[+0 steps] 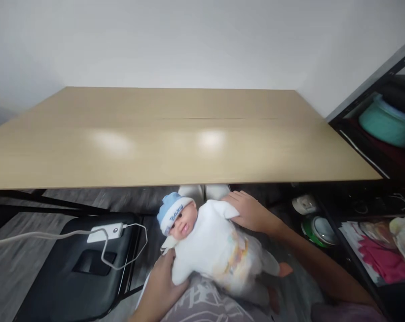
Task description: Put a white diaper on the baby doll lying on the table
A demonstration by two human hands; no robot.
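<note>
A baby doll point(207, 250) in white clothes and a blue-and-white knit hat point(174, 212) lies tilted above my lap, face up, its head to the left. The hat's band carries lettering. Around one of the doll's sleeved arms, at the lower left, my left hand point(167, 281) is closed. My right hand point(247, 210) grips the other arm at the upper right, its fingers over the sleeve. The doll's bare feet point to the lower right, and they are slightly blurred.
A light wooden table point(175, 156) spans the view ahead, against a white wall. To the left, a black folding chair point(71, 268) bears a white power bank point(105, 232) with a cable. On the right, shelves hold a teal container point(388, 120) and pink cloth point(378, 259).
</note>
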